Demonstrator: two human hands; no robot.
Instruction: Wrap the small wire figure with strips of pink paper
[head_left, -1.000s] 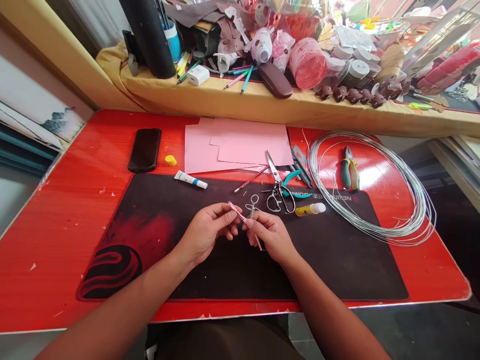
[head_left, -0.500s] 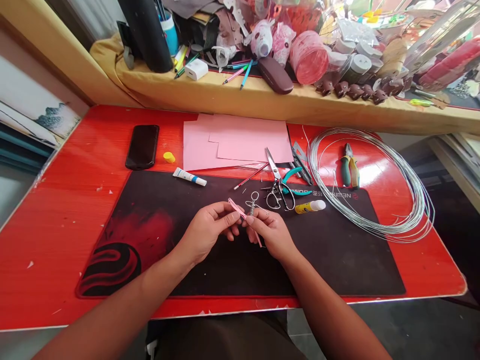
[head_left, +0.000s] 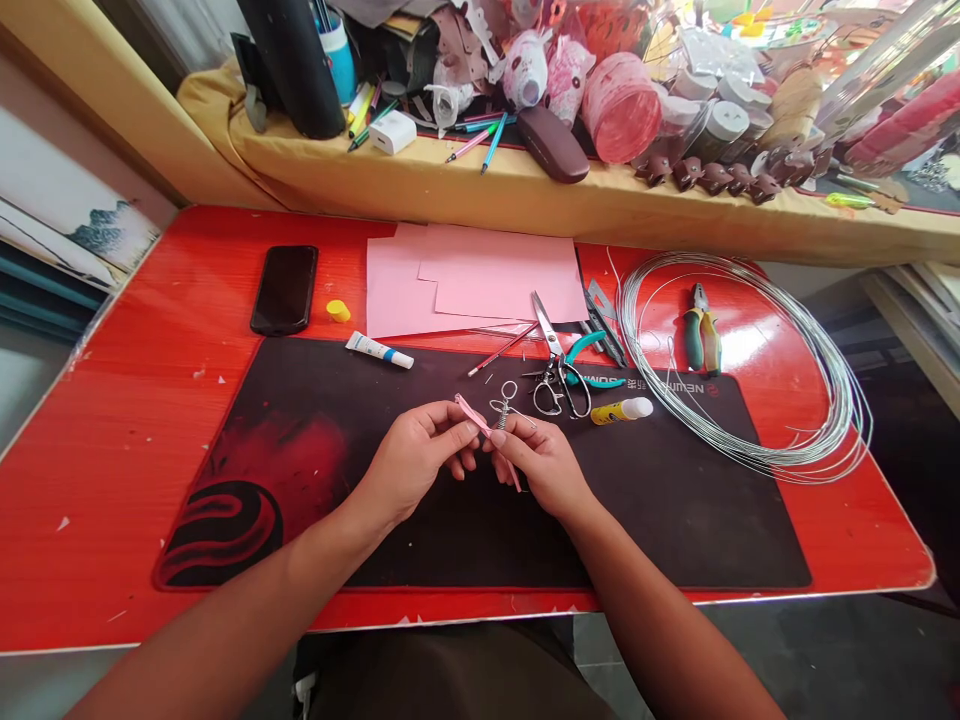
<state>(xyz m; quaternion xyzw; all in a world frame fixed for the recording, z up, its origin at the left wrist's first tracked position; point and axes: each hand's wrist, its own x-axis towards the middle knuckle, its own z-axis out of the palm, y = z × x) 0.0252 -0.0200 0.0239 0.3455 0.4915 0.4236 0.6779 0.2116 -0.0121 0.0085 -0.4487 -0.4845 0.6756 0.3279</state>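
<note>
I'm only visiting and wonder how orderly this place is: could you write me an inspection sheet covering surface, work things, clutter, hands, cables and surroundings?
Surface: red table, black mat, scattered paper scraps.
Work things: pink strip, held; looped wire piece right beside it.
Clutter: pink paper, scissors, glue stick, pliers, wire coil, phone.
Hands: left hand and right hand both pinch the pink strip.
Cables: none clearly seen.
Surroundings: cloth-covered ledge behind, crowded with jars and pens.
</note>
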